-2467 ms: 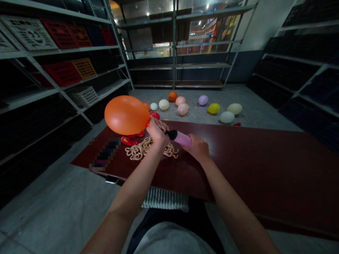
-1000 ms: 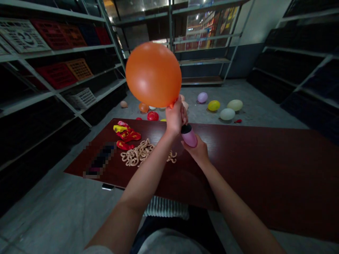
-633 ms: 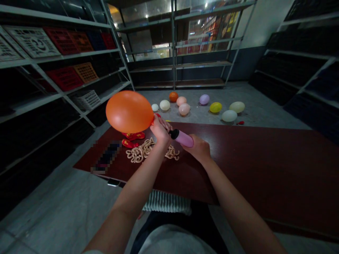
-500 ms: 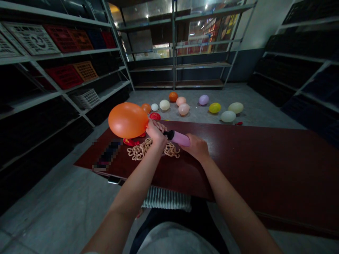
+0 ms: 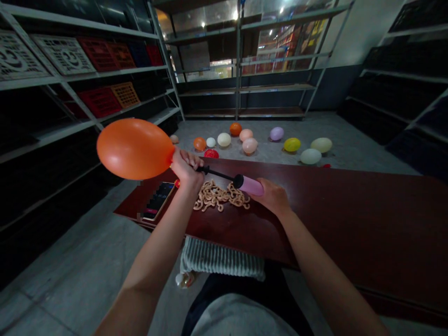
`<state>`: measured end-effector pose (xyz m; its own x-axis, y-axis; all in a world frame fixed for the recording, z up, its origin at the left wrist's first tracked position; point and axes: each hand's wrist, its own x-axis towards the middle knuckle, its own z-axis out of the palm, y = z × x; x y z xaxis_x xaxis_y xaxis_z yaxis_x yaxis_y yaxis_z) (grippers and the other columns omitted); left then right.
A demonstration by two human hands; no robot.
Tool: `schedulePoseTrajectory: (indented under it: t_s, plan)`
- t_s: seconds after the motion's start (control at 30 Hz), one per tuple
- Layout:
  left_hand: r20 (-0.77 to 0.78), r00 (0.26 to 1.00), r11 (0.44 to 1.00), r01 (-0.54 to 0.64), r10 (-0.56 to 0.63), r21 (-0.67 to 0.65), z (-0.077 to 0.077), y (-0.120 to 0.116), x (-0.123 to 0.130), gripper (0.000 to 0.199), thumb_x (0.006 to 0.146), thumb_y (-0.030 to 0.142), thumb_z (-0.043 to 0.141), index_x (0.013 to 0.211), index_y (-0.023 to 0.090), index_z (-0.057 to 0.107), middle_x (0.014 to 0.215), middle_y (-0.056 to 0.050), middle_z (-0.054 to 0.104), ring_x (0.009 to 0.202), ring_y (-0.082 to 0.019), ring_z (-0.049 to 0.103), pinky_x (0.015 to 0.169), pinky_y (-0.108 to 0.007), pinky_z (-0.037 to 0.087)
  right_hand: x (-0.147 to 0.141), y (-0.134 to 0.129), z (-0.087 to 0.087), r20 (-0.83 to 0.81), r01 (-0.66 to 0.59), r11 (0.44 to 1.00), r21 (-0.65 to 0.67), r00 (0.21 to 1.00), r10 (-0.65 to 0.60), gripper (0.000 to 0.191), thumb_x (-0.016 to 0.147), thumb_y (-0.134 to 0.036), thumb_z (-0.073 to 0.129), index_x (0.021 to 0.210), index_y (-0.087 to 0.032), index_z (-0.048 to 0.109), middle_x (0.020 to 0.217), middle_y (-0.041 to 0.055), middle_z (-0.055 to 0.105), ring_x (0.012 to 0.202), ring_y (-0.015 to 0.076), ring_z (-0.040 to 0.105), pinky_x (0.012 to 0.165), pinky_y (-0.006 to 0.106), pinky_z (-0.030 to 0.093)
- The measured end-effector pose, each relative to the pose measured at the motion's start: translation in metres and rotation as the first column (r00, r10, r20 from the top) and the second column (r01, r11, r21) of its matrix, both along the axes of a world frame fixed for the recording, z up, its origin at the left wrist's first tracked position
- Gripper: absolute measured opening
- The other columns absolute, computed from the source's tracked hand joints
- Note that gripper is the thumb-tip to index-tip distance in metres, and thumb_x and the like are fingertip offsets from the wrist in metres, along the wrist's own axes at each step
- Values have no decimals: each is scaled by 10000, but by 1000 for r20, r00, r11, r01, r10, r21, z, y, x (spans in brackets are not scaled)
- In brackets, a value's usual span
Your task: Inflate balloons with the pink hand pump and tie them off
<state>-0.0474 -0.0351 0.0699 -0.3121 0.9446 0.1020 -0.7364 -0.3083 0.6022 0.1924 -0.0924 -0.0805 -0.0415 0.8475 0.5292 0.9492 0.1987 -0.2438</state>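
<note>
Balloon point(image 5: 135, 149), orange, I see clenched at its neck by the left hand point(image 5: 187, 169), probably so no air escapes; the right hand point(image 5: 274, 196) grasps the pink pump point(image 5: 252, 185), its rod point(image 5: 221, 174) exposed.

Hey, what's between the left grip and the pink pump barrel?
A thin black rod spans from the left grip to the black collar on the pink pump barrel, as the head view shows.

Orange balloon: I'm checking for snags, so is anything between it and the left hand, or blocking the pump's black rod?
Nothing visible: the left hand grips the orange balloon by its narrow end, and the black rod runs uncovered to the pink barrel. Tan curls lie on the table below.
</note>
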Motion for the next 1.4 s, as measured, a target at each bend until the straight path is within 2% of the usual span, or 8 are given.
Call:
schedulePoseTrajectory:
  t_s: [0.23,0.43,0.6,0.73,0.87,0.97,1.13,1.4]
  plan:
    - [-153,985,976,103,-74,192,48,-19,6,666,952,581,422,467,187,191,340,59,198,279,-63,182,334,-232,213,2,1,-2,-162,-37,999,-35,986,31,445,756,-540,671,1066,-228,607,925,41,717,795,212,682,659,289,443]
    - [-272,948,928,243,-165,283,77,-24,51,664,928,634,353,453,200,185,357,56,133,285,-62,129,316,-253,152,4,1,1,-353,-5,1000,-29,936,-5,414,731,-545,687,993,-234,604,848,32,704,739,216,681,636,295,454]
    - [-305,928,917,298,-213,266,85,-7,91,629,928,623,374,491,206,198,418,67,128,316,-57,138,343,-247,184,7,4,1,-472,74,996,-53,877,-91,428,707,-543,691,992,-236,603,841,45,709,743,238,684,623,308,463]
    - [-361,894,891,369,-264,263,69,9,122,625,948,583,410,488,210,211,390,67,147,298,-54,164,352,-238,228,9,6,1,-512,97,993,-71,850,-120,425,709,-551,678,987,-238,602,824,47,706,720,238,676,608,308,455]
    - [-369,879,891,398,-302,219,29,13,146,565,922,570,494,532,209,304,412,68,208,308,-64,249,356,-226,287,9,6,3,-522,122,990,-68,841,-140,401,721,-564,659,946,-238,592,785,39,692,700,238,666,595,303,435]
    - [-340,892,898,383,-299,216,-3,6,153,587,883,602,541,527,210,287,389,77,196,275,-57,235,313,-216,246,10,5,3,-490,137,989,-56,859,-147,377,714,-545,664,928,-243,590,778,32,693,700,243,667,599,303,426]
    - [-202,959,947,241,-199,213,-31,-6,135,592,919,526,541,492,213,276,341,72,237,251,-64,237,292,-233,225,10,0,2,-333,133,991,4,935,-124,364,715,-500,678,966,-243,618,831,39,715,747,240,677,623,295,419]
    - [11,991,988,137,-136,-70,-51,3,84,519,984,310,419,504,198,255,351,70,252,263,-66,234,336,-234,211,-4,-5,6,-11,88,996,-32,996,-88,393,753,-532,660,996,-224,645,856,66,729,765,225,670,617,287,375]
